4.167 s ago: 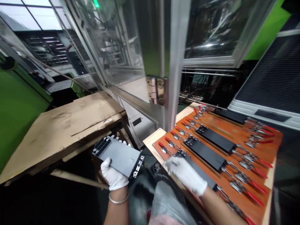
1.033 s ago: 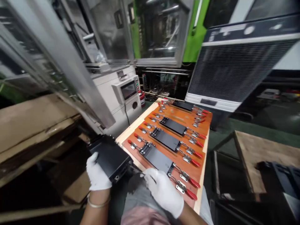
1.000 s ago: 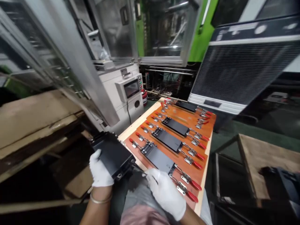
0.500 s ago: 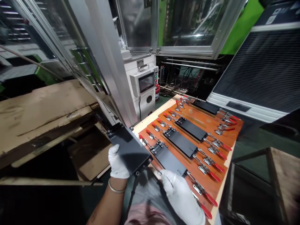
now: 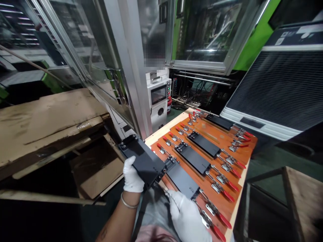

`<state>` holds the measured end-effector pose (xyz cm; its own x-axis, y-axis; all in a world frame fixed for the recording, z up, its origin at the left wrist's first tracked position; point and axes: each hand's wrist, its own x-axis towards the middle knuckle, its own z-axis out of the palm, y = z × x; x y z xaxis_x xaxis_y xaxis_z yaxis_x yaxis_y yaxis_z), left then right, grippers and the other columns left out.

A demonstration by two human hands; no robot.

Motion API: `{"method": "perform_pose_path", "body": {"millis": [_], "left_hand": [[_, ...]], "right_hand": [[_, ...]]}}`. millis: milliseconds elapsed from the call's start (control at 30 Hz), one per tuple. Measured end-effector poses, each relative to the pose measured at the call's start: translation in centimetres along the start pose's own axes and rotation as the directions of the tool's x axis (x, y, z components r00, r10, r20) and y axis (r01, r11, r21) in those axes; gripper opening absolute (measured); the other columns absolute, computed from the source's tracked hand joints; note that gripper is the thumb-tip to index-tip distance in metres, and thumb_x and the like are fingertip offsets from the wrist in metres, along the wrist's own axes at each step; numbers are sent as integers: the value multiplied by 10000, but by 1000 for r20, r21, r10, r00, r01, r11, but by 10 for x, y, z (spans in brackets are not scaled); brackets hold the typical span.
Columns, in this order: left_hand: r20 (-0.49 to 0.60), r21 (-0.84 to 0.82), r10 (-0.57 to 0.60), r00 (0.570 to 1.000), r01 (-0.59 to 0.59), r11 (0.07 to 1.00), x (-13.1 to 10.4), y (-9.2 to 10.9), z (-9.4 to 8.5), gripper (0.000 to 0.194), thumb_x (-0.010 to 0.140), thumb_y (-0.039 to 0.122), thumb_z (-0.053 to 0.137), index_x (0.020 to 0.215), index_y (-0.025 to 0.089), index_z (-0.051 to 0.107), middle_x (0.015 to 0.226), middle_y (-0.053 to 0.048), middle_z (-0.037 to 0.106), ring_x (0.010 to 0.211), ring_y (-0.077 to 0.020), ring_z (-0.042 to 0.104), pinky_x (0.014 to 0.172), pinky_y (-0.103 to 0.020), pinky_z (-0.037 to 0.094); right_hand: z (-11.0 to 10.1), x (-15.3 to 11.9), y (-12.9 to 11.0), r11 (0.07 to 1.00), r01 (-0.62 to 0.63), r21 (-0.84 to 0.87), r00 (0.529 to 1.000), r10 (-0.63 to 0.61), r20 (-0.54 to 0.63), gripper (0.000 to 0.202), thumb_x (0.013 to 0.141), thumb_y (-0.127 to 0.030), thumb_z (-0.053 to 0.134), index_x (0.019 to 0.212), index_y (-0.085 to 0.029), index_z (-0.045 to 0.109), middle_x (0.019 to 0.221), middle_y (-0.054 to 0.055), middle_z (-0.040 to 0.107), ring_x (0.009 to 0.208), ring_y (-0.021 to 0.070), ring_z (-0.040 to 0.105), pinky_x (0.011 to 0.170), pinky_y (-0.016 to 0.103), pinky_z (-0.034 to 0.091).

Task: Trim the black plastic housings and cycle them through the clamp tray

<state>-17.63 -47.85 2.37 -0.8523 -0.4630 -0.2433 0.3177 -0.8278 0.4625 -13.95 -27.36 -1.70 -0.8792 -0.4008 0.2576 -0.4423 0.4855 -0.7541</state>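
Note:
My left hand point(image 5: 133, 177), in a white glove, grips a flat black rectangular part point(image 5: 147, 163) along its left side. The part is tilted in the air beside the left edge of the orange board. My right hand point(image 5: 188, 215), gloved too, is closed around a thin metal tool point(image 5: 163, 190). Its tip is at the near end of the part; the exact tip shape is too small to make out. Just right of the held part, a similar black panel point(image 5: 183, 176) lies clamped on the board, partly covered by the held part.
The orange board point(image 5: 174, 183) carries more black panels point(image 5: 194, 158) and several red-handled toggle clamps point(image 5: 224, 220). A cardboard-topped bench point(image 5: 55, 114) is at left, an aluminium-framed door point(image 5: 121, 67) ahead. A dark ribbed unit point(image 5: 277, 80) and a wooden-topped stand point(image 5: 302, 198) are at right.
The view has swung a little. The tool tip has shifted from the part's right corner toward the middle of its near end, and the part has turned slightly in my left hand.

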Motion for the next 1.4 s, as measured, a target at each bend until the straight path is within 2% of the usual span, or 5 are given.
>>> {"method": "perform_pose_path", "body": {"millis": [300,533,867,1067,1400], "left_hand": [[68,-12,-162,984,163,987,-1,-1,-12,300,706,293,612,936,163,753,886,-83,792,934,-312,731,948,-447,531],[245,211,-465,851,422,882,-32,-21,-7,425,677,419,628,962,136,768,941,-132,781,867,-324,727,887,-475,545],[310,584,-109,945,-99,806,-40,-37,14,471,784,477,704,1128,157,719,1094,-110,750,1078,-329,660,992,-446,480],[312,584,32,949,-219,782,-45,-44,34,806,699,414,812,1424,227,511,1400,-87,597,1340,-321,486,1130,-406,370],[340,552,46,939,-239,799,-40,-48,31,585,724,454,780,1266,260,671,1330,-71,659,1290,-321,544,1147,-429,355]], "right_hand": [[-20,2,-1,945,-233,227,969,206,139,329,941,-380,458,812,-229,720,660,22,696,613,181,662,576,224,543],[-36,19,-3,667,-409,623,903,394,171,466,782,-468,717,1131,-159,710,898,92,752,792,236,717,707,314,596],[-16,-7,17,597,-357,719,914,381,137,688,719,-509,766,1287,-142,641,1196,139,701,1121,288,659,963,370,535],[-5,-22,32,733,-300,610,915,402,-33,661,764,-511,684,1309,-140,633,1015,120,753,1042,286,696,906,332,567],[-37,-15,11,813,-259,521,934,348,-79,488,741,-374,689,1186,-176,714,1016,100,761,1031,276,706,857,332,601]]}}
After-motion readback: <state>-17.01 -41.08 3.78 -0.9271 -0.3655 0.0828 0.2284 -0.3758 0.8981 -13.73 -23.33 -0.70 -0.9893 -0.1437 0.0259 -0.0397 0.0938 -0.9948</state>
